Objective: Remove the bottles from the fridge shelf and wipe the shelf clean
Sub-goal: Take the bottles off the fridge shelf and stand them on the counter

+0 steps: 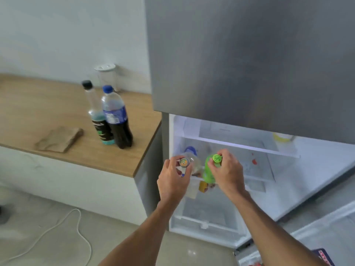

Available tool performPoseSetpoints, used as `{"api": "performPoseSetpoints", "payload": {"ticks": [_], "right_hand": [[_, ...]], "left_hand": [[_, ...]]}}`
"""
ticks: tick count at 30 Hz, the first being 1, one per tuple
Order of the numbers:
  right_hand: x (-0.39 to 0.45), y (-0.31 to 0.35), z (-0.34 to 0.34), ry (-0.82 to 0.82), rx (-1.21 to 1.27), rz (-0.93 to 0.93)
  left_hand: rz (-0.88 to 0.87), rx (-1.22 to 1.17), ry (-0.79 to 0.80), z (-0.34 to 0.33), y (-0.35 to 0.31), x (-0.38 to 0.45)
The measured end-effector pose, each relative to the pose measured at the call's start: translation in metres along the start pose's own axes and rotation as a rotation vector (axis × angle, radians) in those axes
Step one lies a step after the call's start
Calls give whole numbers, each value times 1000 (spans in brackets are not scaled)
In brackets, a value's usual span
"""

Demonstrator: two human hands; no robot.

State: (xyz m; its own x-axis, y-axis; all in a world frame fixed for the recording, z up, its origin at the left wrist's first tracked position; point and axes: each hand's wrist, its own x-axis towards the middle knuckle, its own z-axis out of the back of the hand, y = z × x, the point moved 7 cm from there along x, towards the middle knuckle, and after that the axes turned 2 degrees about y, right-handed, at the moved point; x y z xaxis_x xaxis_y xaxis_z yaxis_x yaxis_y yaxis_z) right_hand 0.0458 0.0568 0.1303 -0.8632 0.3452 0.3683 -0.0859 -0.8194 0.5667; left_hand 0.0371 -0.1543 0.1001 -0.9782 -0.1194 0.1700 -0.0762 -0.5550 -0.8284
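Note:
The fridge's lower compartment stands open. My left hand [173, 180] grips the neck of a clear bottle with an orange-marked cap [184, 162] at the front of the glass fridge shelf [257, 169]. My right hand [227, 172] grips the neck of a green bottle [209, 172] with a green cap beside it. A blue-capped bottle [190, 150] stands behind them on the same shelf. Red smears [254, 161] mark the shelf to the right. Two bottles stand on the wooden counter: a dark cola bottle [118, 120] and a clear bottle with blue liquid [98, 120]. A brown cloth [59, 139] lies on the counter.
The grey freezer door [249, 64] hangs closed above. The open fridge door [317, 227] swings out at the lower right. A white-lidded jug [106, 75] stands at the counter's back. A white cable [57, 227] trails on the floor. A yellow container [283, 138] sits on the upper shelf.

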Motion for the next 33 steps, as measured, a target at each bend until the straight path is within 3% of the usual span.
{"api": "performPoseSetpoints", "payload": {"ticks": [7, 12, 16, 22, 33], "right_hand": [[-29, 139, 40, 327, -3, -18], [-33, 252, 57, 320, 26, 138], [-25, 315, 44, 309, 35, 233], [7, 362, -22, 330, -27, 275], [59, 363, -127, 464, -51, 262]], "left_hand": [[-70, 105, 100, 179, 18, 1], [-121, 237, 79, 301, 18, 23], [-145, 278, -5, 359, 25, 50], [-165, 248, -69, 386, 36, 113], [-177, 298, 133, 324, 73, 223]]}}
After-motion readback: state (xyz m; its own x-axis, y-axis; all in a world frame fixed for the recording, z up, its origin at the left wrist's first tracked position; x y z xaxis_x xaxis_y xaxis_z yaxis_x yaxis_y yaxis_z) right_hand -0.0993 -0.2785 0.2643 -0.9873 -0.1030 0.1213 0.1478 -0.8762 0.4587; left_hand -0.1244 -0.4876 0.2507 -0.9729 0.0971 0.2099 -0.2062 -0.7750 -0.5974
